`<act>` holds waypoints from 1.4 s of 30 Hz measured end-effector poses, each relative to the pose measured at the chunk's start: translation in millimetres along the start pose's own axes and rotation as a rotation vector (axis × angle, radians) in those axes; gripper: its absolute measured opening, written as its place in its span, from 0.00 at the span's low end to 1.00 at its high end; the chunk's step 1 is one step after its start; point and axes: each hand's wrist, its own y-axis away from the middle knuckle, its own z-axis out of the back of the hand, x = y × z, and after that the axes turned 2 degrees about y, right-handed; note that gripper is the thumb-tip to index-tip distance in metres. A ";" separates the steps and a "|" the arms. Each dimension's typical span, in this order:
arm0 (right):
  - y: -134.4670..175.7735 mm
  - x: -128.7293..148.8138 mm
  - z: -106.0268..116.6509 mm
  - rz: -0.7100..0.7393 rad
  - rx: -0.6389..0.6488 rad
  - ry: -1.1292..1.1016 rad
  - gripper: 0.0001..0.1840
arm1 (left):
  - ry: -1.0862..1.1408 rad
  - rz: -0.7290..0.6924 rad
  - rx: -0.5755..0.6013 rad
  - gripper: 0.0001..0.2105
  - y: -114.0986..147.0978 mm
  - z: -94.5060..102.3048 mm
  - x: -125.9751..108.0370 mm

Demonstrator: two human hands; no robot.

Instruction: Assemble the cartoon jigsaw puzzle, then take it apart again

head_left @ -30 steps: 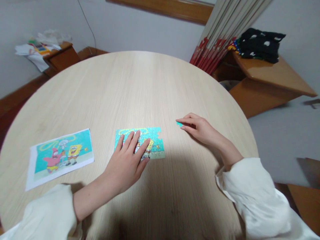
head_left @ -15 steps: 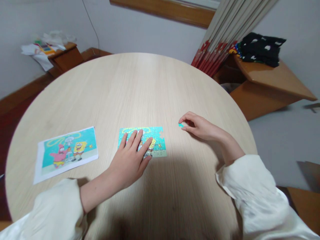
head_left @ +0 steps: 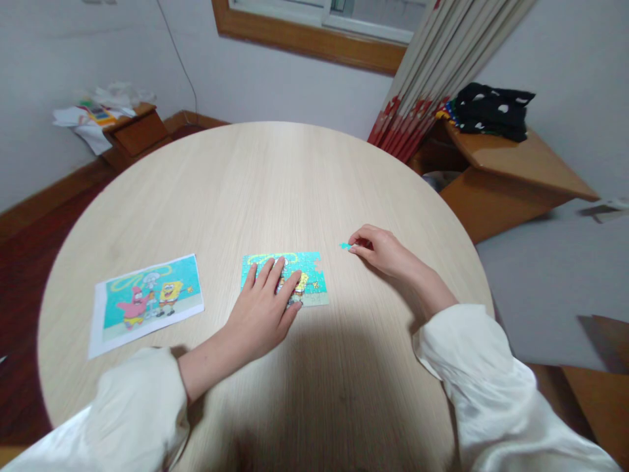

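Note:
Under my left hand (head_left: 263,311) lies a jigsaw puzzle (head_left: 310,262) with a turquoise cartoon picture. My left fingers are spread flat over it and hide its middle and left parts. A gap shows at the puzzle's upper right edge. To the right and a little beyond, my right hand (head_left: 381,249) pinches a small turquoise puzzle piece (head_left: 345,246) between thumb and forefinger, just above or on the table. The piece is apart from the puzzle. At the left, a printed picture sheet (head_left: 152,298) with the same cartoon figures lies flat.
The round, pale wooden table (head_left: 265,177) carries the puzzle and sheet. Behind it are a curtain (head_left: 413,72) and a window frame (head_left: 304,42). A wooden cabinet (head_left: 521,177) with black cloth (head_left: 494,111) stands right; a small stand (head_left: 140,134) with papers is back left.
My right hand has moved slightly left toward the puzzle, and more of the pinched piece shows. My left hand stays flat on the puzzle. The camera view has shifted a little.

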 end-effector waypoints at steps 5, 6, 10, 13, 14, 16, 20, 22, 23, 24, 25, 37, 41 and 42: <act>1.5 11.5 -1.7 -0.043 -0.018 0.029 0.06 | 0.050 -0.007 -0.070 0.19 -2.6 -5.9 2.6; 1.9 13.6 -3.2 -0.052 -0.023 0.034 0.07 | 0.060 -0.006 -0.087 0.19 -2.8 -7.1 3.3; 0.3 20.0 -10.4 -0.113 -0.055 0.078 0.05 | 0.094 0.001 -0.135 0.20 -3.9 -8.4 5.1; -4.3 22.6 -12.2 -0.181 -0.031 0.099 0.02 | 0.094 0.008 -0.150 0.20 -5.0 -6.1 6.4; -6.0 23.2 -12.0 -0.201 -0.015 0.106 0.02 | 0.088 0.011 -0.156 0.20 -5.4 -5.3 7.3; -8.9 24.3 -11.0 -0.232 0.016 0.118 0.01 | 0.076 0.017 -0.173 0.20 -6.2 -4.0 10.5; -8.7 25.5 -11.0 -0.225 0.011 0.102 0.01 | 0.056 0.044 -0.205 0.19 -8.5 -3.2 21.4; -4.9 26.5 -12.3 -0.189 -0.018 0.056 0.02 | 0.051 0.059 -0.197 0.19 -9.8 -2.7 27.5; -2.4 27.2 -13.1 -0.168 -0.029 0.025 0.01 | 0.050 0.066 -0.183 0.20 -10.4 -2.2 30.3; 0.2 28.2 -14.1 -0.145 -0.038 -0.011 0.01 | 0.049 0.073 -0.162 0.20 -10.8 -1.3 32.7; 2.7 29.3 -15.2 -0.118 -0.046 -0.054 0.03 | 0.050 0.080 -0.137 0.21 -11.1 -0.2 34.7; 8.8 52.8 -42.1 -0.223 -0.112 -0.780 0.15 | 0.043 0.075 0.061 0.26 -8.7 5.6 33.7; 7.4 56.1 -44.1 -0.253 -0.078 -0.821 0.17 | 0.026 0.081 0.066 0.26 -8.1 6.1 32.4; 6.7 56.1 -43.9 -0.257 -0.070 -0.816 0.17 | 0.027 0.078 0.065 0.26 -8.1 6.4 32.4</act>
